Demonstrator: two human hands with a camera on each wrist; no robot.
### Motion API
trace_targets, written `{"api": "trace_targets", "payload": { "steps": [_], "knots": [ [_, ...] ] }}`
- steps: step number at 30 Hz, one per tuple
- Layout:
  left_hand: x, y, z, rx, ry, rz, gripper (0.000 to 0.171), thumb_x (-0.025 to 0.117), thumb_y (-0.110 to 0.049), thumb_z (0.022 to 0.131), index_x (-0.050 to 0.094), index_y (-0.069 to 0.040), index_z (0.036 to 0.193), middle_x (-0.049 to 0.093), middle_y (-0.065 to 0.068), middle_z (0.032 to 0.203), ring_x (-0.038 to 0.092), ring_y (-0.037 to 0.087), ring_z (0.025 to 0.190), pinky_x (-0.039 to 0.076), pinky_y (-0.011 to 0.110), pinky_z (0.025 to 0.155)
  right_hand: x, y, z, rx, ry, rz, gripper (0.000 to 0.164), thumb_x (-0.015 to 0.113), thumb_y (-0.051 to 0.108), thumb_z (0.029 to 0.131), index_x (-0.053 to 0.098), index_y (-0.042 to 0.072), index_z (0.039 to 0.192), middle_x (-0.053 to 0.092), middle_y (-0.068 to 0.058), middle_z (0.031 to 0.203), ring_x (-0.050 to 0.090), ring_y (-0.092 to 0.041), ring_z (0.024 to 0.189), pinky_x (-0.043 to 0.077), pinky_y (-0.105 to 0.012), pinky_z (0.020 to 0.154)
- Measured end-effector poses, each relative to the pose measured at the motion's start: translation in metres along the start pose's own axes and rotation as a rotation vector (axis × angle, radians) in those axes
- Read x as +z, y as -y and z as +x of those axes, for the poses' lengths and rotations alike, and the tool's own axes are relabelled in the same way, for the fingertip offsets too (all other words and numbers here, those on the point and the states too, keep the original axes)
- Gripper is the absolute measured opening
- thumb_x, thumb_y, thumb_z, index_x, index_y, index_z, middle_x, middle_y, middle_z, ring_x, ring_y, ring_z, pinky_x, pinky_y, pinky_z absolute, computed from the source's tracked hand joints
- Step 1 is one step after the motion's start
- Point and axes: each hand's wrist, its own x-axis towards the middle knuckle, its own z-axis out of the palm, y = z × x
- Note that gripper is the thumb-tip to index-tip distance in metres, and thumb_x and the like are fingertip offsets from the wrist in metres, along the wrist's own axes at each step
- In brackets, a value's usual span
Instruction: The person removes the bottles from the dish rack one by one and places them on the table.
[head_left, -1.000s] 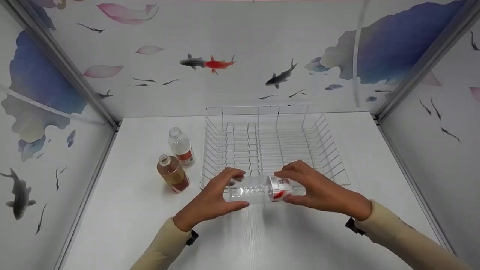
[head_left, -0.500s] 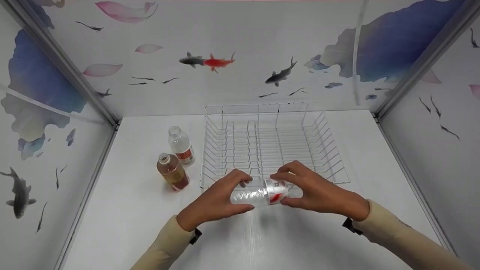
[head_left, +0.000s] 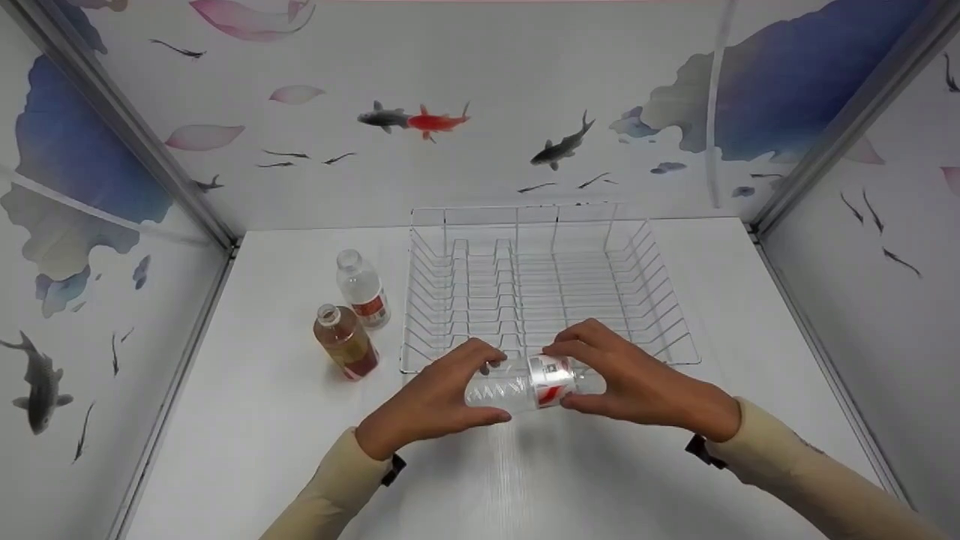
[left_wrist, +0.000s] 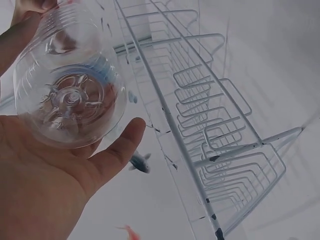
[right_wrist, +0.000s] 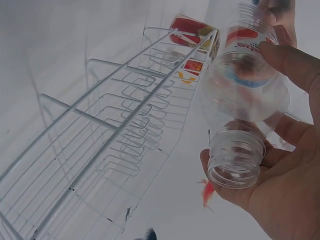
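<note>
A clear, uncapped plastic bottle [head_left: 552,382] with a red-and-white label lies sideways between my hands, above the table in front of the rack. My left hand [head_left: 431,397] grips its base end, thumb on the near side and fingers on the far side. Around the label and shoulder, my right hand [head_left: 645,379] holds the other end. The left wrist view shows the ribbed bottle base [left_wrist: 75,100] against the palm. The open, threaded neck [right_wrist: 235,162] faces the camera in the right wrist view.
A white wire dish rack [head_left: 577,285] stands just beyond the hands. To its left are two uncapped bottles upright: a clear bottle [head_left: 360,289] with a red label, and an amber-coloured bottle [head_left: 346,341] in front of it. Printed wall panels [head_left: 315,187] enclose the white table [head_left: 247,420].
The left hand has slid slightly rightward along the bottle. Bottle and both hands have shifted slightly, then stay nearly still over the last half second. Both hands keep hold of the bottle.
</note>
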Motion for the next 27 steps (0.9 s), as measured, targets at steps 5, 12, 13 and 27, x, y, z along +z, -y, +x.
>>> {"api": "trace_targets", "payload": {
  "steps": [5,12,13,27],
  "knots": [
    [0.001,-0.002,0.002,-0.031,0.014,0.028,0.068,0.093,-0.038,0.091,0.059,-0.015,0.145,0.062,-0.003,0.137,0.064,0.020,0.118,0.060,0.040,0.103,-0.001,0.002,0.004,-0.040,-0.009,-0.029,0.067,0.097,0.021,0.088,0.065,0.017,0.147,0.060,0.000,0.138,0.057,-0.020,0.127,0.061,-0.043,0.103],
    [0.002,-0.003,0.002,-0.033,0.016,0.023,0.065,0.092,-0.033,0.092,0.059,-0.014,0.145,0.062,-0.002,0.138,0.064,0.022,0.121,0.059,0.040,0.105,-0.002,0.002,0.005,-0.055,-0.010,-0.055,0.068,0.097,0.023,0.087,0.065,0.017,0.147,0.060,-0.001,0.138,0.057,-0.020,0.127,0.061,-0.044,0.102],
    [0.002,-0.002,0.002,-0.031,0.012,0.012,0.064,0.092,-0.033,0.092,0.059,-0.014,0.145,0.063,-0.001,0.138,0.064,0.021,0.121,0.059,0.040,0.105,-0.002,0.002,0.005,-0.055,-0.006,-0.060,0.067,0.097,0.025,0.088,0.065,0.017,0.147,0.060,0.000,0.139,0.057,-0.020,0.127,0.061,-0.044,0.102],
    [-0.004,0.010,-0.018,-0.076,-0.100,-0.099,0.058,0.092,-0.025,0.090,0.065,-0.011,0.140,0.068,0.003,0.133,0.064,0.018,0.113,0.060,0.039,0.097,-0.031,-0.012,0.002,-0.043,-0.236,0.082,0.067,0.085,0.006,0.096,0.058,0.011,0.157,0.056,-0.008,0.157,0.056,-0.029,0.144,0.041,-0.022,0.123]
  ]
}}
